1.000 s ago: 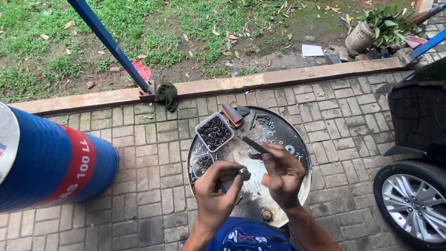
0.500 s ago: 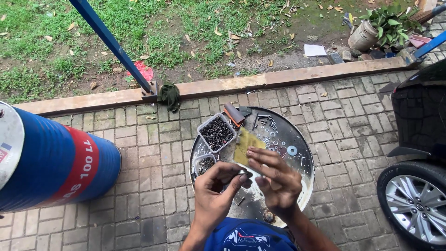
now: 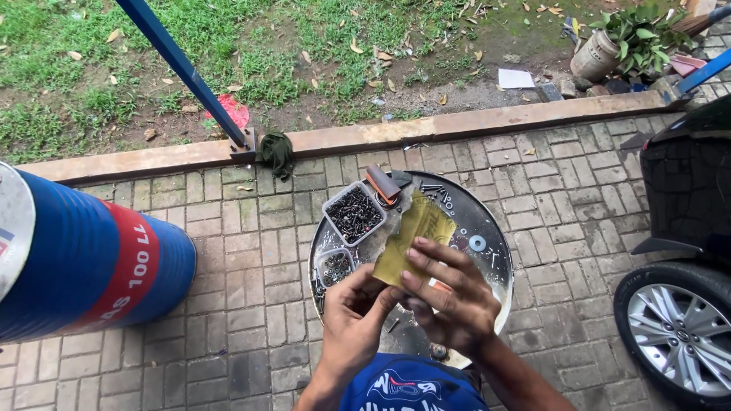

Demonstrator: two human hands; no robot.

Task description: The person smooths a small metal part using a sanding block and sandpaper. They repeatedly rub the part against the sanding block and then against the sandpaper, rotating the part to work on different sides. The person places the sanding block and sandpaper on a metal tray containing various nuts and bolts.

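A yellow-brown sheet (image 3: 415, 236) is held in both hands over a round metal tray (image 3: 487, 228).

Nearest, above the tray's near half, the left hand (image 3: 358, 316) and the right hand (image 3: 449, 297) are closed on the sheet's lower edge, the right fingers (image 3: 438, 255) laid across it. The sheet is judged thin, light and limp, so it is best gripped along an edge. Farther along the tray, a clear tub of dark screws (image 3: 354, 213) is seen. Beyond the tray, a brick kerb (image 3: 472, 122) borders grass.
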